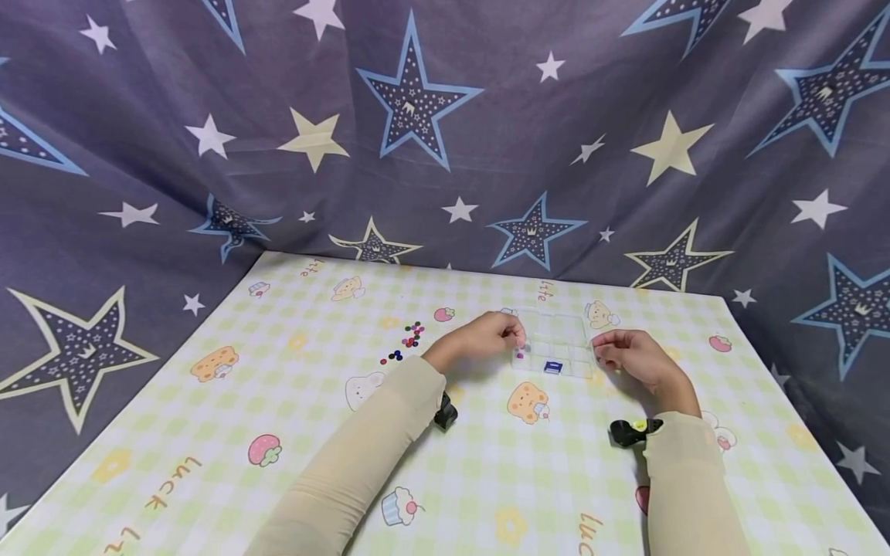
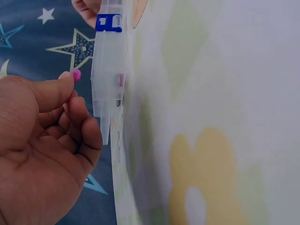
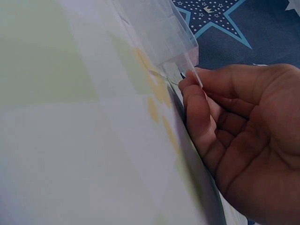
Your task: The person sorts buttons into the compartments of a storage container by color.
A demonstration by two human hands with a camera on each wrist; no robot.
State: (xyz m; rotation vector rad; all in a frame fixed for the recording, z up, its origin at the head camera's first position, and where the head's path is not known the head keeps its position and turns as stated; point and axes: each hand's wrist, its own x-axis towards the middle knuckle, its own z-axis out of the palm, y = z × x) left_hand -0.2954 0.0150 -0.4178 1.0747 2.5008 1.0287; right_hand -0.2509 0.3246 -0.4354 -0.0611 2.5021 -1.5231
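A clear plastic compartment box (image 1: 559, 328) lies on the table with its blue latch (image 1: 552, 367) at the near side. Between thumb and index finger, my left hand (image 1: 495, 332) pinches a pink button (image 2: 77, 75) above the box's left end. Another pink button (image 1: 520, 356) shows inside the near-left compartment. At the box's right end, my right hand (image 1: 629, 357) pinches a thin clear edge (image 3: 199, 77) of the plastic between thumb and fingers. The other fingers of both hands are curled in.
Several loose buttons (image 1: 415, 330) in red, green, blue and pink lie left of the box, beyond the left forearm. A checked, cartoon-printed cloth (image 1: 229, 401) covers the table. A grey star-patterned curtain (image 1: 514, 154) hangs behind it.
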